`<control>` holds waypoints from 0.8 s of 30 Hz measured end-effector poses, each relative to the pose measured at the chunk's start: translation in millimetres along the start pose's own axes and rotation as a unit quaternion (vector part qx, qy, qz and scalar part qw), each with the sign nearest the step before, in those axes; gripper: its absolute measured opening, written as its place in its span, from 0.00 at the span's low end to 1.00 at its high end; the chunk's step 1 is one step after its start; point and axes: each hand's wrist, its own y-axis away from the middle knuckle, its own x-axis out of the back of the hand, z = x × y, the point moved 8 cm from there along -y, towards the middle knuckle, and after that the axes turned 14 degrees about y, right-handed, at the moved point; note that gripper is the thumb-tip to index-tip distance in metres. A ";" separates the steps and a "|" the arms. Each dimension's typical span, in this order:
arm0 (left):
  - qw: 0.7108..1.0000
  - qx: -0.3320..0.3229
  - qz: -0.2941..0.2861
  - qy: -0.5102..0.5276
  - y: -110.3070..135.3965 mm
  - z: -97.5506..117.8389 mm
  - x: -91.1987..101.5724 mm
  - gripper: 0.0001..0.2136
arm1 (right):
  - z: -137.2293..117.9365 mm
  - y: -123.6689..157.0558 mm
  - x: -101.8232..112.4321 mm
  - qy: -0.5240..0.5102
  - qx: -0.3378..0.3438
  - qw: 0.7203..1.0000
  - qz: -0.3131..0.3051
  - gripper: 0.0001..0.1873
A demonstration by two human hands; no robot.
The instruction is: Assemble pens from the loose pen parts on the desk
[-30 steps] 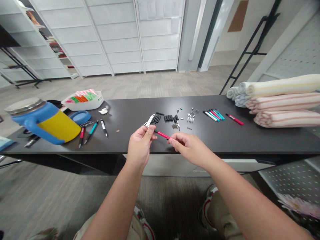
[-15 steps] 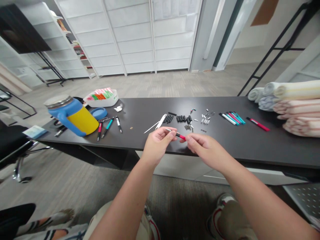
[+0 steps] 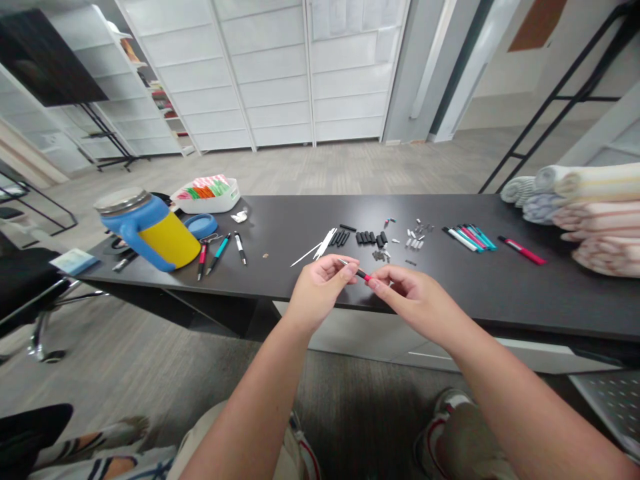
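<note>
The left hand [image 3: 317, 293] and the right hand [image 3: 417, 300] each hold a slim red-and-black pen [image 3: 361, 273] in a narrow pinch between thumb and fingertips, the left near its thin metal tip and the right at its red end. The pen is in the air, roughly level, at 12 o'clock from the person's chest, above the front edge of the desk [image 3: 300, 223]. It looks light, stiff and smooth enough to slip, and the thin tip looks like the fragile part, so the thicker barrel seems the safer place to grip. Just beyond the hands at 12 o'clock lie short black tubes [image 3: 367, 238] and small metal parts [image 3: 380, 255], with thin white sticks [image 3: 324, 243] at about 11 o'clock, so there is little room to swing the pen forward without touching them. Farther out at 1 o'clock is a row of teal, pink and white pens [image 3: 467, 238], then a red marker [image 3: 521, 251] and rolled towels [image 3: 600, 227] at 2 o'clock. At 10 o'clock stand three pens [image 3: 220, 253], a blue-and-yellow mug [image 3: 150, 230] and a white tray [image 3: 205, 195]. The desk's front edge runs just under the wrists, and the space above it toward the person is open.
</note>
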 end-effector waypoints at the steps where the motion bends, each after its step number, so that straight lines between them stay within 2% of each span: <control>1: 1.000 0.001 0.001 -0.002 -0.1 0.1 0.1 0.14 | 0.6 -0.1 0.6 -0.017 -0.004 1.000 0.007 0.16; 4: 1.000 0.001 0.004 -0.010 -0.9 0.7 0.7 0.14 | 0.3 -0.6 2.4 -0.046 -0.010 0.999 0.019 0.15; 9: 1.000 -0.003 -0.003 -0.026 -1.9 0.9 1.1 0.13 | -11.4 -1.6 6.2 0.013 0.025 1.000 0.013 0.19; 15: 0.999 0.001 -0.008 -0.045 -1.3 0.5 1.3 0.13 | -6.6 0.0 4.9 -0.035 0.002 0.999 0.022 0.11; 18: 0.999 0.000 -0.005 -0.050 -1.1 1.6 1.3 0.14 | -8.1 -0.2 3.1 -0.015 0.009 1.000 0.016 0.13; 21: 0.999 0.000 -0.008 -0.043 -1.0 2.3 0.1 0.13 | -13.9 -0.9 3.2 0.023 0.034 0.999 0.013 0.19; 24: 0.999 0.002 -0.009 -0.045 -1.1 2.3 -0.7 0.13 | -14.8 -1.0 4.2 0.037 0.032 0.999 0.019 0.17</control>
